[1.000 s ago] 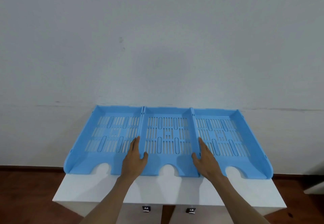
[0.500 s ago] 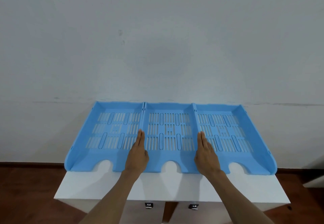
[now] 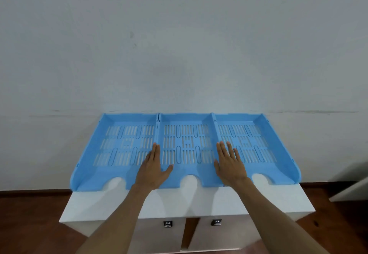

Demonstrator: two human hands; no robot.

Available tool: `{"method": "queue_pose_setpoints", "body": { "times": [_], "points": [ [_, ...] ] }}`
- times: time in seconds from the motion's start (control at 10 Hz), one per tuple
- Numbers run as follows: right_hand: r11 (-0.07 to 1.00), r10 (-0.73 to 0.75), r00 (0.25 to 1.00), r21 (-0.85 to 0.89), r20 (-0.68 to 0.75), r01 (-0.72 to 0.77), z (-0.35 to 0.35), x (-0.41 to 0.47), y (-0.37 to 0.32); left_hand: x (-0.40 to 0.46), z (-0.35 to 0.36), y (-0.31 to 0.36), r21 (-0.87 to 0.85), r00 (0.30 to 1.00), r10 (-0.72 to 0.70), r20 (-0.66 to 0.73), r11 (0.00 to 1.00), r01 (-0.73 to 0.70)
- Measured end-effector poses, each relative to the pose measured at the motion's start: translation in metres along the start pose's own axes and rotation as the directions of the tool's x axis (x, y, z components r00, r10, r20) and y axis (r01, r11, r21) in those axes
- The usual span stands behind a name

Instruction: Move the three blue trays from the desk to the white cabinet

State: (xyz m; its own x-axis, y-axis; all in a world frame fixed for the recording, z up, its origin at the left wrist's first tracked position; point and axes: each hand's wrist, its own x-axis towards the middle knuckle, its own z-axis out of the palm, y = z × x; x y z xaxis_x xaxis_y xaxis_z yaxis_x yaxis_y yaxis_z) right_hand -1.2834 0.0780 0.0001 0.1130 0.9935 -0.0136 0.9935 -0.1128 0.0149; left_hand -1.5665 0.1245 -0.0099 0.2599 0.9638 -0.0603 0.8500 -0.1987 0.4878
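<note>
Now both hands lie flat with fingers extended, gripping nothing: left hand [image 3: 153,171] over the seam between left tray [image 3: 111,146] and middle tray [image 3: 186,144], right hand [image 3: 229,166] over the seam beside right tray [image 3: 256,144]. All three sit on the white cabinet [image 3: 179,204]; its small dark labels [image 3: 167,224] are unreadable.

I see three blue trays side by side on the white cabinet [image 3: 199,202], touching, backs to the wall [image 3: 179,45]: left tray [image 3: 123,144], middle tray [image 3: 187,144], right tray [image 3: 251,144]. My left hand [image 3: 152,169] lies flat over the left-middle seam, my right hand [image 3: 229,164] over the middle-right seam, fingers [image 3: 221,150] extended.
</note>
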Motion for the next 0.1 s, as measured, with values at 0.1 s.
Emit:
{"method": "queue_pose_setpoints", "body": {
  "times": [0.1],
  "points": [
    [0.999,-0.03,0.999,0.033,-0.021,0.03,-0.0058,-0.017,-0.0021,-0.0181,-0.0004,0.0021,0.085,0.993,0.087,-0.081,0.993,-0.08]
  ]
}}
